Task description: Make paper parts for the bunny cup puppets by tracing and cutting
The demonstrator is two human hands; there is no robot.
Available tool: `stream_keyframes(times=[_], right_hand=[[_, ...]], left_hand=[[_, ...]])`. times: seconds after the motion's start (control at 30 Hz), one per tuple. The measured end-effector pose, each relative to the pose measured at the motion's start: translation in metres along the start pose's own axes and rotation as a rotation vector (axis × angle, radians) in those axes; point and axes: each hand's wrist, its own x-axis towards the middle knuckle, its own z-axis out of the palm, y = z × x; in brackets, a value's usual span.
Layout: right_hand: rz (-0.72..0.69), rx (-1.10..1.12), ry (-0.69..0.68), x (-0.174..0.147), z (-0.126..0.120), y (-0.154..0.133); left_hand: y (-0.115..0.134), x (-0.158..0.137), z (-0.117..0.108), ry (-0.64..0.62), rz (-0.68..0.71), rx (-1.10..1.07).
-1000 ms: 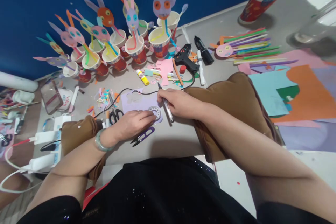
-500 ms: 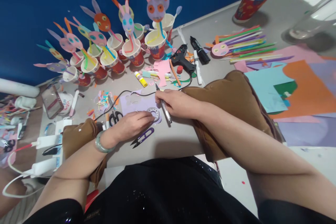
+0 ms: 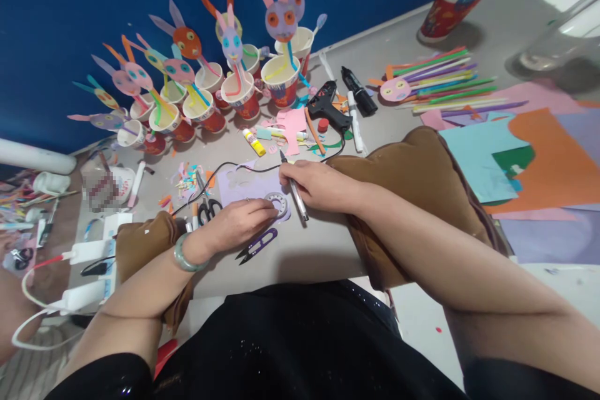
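A pen (image 3: pixel 299 203) with a clear barrel and dark ends is in my right hand (image 3: pixel 316 184), whose fingers are closed round it. My left hand (image 3: pixel 241 222) has its fingers together, with the tips on the near left edge of a pale ring that looks like a roll of tape (image 3: pixel 277 205). The ring lies flat on a sheet of purple paper (image 3: pixel 234 184) with holes cut in it. Just below my left hand lie purple thread snips (image 3: pixel 257 245). Black-handled scissors (image 3: pixel 209 209) lie by the left wrist, partly hidden.
Paper cups (image 3: pixel 239 97) with paper animal heads stand along the blue wall. A black glue gun (image 3: pixel 329 106) lies ahead, its cord crossing the paper. Brown cushions (image 3: pixel 417 175) lie under both forearms. Right are coloured sticks (image 3: pixel 445 81) and paper sheets (image 3: pixel 557 162); left, a power strip (image 3: pixel 110 256).
The whole view has shifted slightly, so things appear a little further right and lower. My hands keep the same hold on the pen and the ring.
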Motion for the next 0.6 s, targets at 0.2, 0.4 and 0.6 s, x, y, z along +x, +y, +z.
stream_keyframes(times=[0.2, 0.4, 0.6], right_hand=[[-0.012, -0.001, 0.008, 0.0001, 0.0023, 0.0031], [-0.017, -0.004, 0.006, 0.0000, 0.0022, 0.0031], [-0.025, -0.029, -0.001, -0.0005, 0.0016, 0.0030]], left_hand=[[0.0002, -0.0006, -0.0001, -0.019, -0.007, 0.020], [0.0003, 0.0001, 0.0002, -0.021, -0.003, 0.030], [0.0023, 0.0022, -0.0062, -0.009, -0.012, 0.042]])
